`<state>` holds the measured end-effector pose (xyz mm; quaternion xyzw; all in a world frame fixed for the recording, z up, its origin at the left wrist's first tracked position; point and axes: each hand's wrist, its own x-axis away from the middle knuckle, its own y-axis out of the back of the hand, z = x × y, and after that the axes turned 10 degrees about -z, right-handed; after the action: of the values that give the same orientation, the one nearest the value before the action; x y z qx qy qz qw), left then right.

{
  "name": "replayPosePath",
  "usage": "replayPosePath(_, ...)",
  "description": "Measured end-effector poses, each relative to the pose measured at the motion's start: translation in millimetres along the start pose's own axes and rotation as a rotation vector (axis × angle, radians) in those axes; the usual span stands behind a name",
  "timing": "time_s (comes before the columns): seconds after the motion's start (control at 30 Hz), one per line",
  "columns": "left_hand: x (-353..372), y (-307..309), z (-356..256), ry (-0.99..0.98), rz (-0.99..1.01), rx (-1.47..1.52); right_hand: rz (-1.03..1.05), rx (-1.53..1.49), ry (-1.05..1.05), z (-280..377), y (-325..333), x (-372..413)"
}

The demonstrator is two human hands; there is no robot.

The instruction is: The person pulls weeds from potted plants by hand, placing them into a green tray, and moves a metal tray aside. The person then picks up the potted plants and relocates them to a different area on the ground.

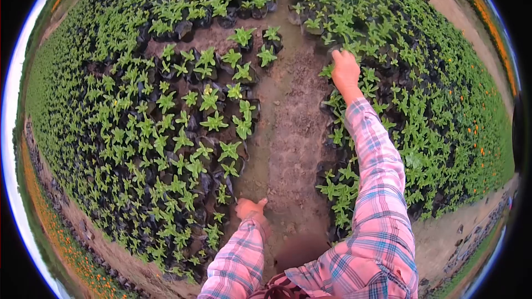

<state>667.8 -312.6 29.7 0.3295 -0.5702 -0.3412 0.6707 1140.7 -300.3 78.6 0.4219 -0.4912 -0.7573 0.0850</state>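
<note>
My right hand reaches forward to the near-left edge of the right-hand block of seedlings. Its fingers are curled closed beside the leaves and a dark bag edge; what lies between them is hidden. Lower down, my left hand is beside the right edge of the left-hand block of seedlings. The thumb stands apart from the foreshortened fingers, and nothing shows in that hand. Green leafy seedlings grow in black plastic grow bags packed close together.
A strip of bare brown soil with rows of shallow round dents runs between the blocks. Another soil patch crosses the left block, with a few bagged seedlings on its right. Orange flowers line the far edges.
</note>
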Motion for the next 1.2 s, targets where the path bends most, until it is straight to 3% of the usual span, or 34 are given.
replayPosePath(0.17,-2.0,-0.2,0.6,0.008,0.008,-0.044,-0.088,-0.289,0.196,42.6,17.4,-9.3)
replayPosePath(0.47,-0.8,2.5,-0.3,0.029,0.032,-0.024,0.255,-0.479,0.381,138.0,-36.0,33.3)
replayPosePath(0.57,-0.2,3.7,-0.4,0.010,0.021,-0.024,0.302,-0.440,0.321,137.1,-43.9,39.6)
replayPosePath(0.63,-0.3,4.1,-0.4,0.015,0.027,-0.034,0.273,-0.669,0.210,122.5,-40.5,34.3)
replayPosePath(0.67,0.1,4.1,-2.0,0.018,0.030,-0.037,0.200,-0.669,0.118,112.6,-32.7,25.9)
replayPosePath(0.73,0.2,5.4,-2.7,0.023,0.040,-0.030,-0.144,-0.586,-0.063,80.1,-40.6,4.1)
replayPosePath(0.8,0.9,4.1,-2.2,0.028,0.046,-0.028,-0.217,-0.295,-0.309,31.5,-60.7,-16.4)
replayPosePath(0.83,2.2,2.4,-1.5,0.011,-0.007,-0.040,-0.156,-0.168,-0.518,19.1,-60.0,-27.9)
replayPosePath(0.9,1.7,-0.8,1.4,0.004,-0.058,-0.055,-0.060,-0.078,-0.659,-8.7,-67.0,-42.3)
replayPosePath(1.0,-1.5,-5.3,2.5,0.001,0.000,-0.030,0.176,-0.515,-0.916,-30.0,-85.0,-54.9)
replayPosePath(1.03,-1.6,-4.9,1.2,0.001,-0.001,-0.027,0.189,-0.516,-0.916,-36.6,-91.9,-53.9)
replayPosePath(1.1,-0.5,-2.8,3.7,0.005,-0.003,-0.032,0.303,-0.145,-0.636,-50.5,-108.0,-51.3)
replayPosePath(1.13,-0.3,-1.1,2.6,0.003,-0.006,-0.035,0.304,-0.148,-0.636,-48.7,-110.7,-46.3)
replayPosePath(1.2,-1.4,0.3,-2.0,-0.002,-0.002,-0.032,0.054,-0.096,-0.534,-42.6,-103.8,-30.9)
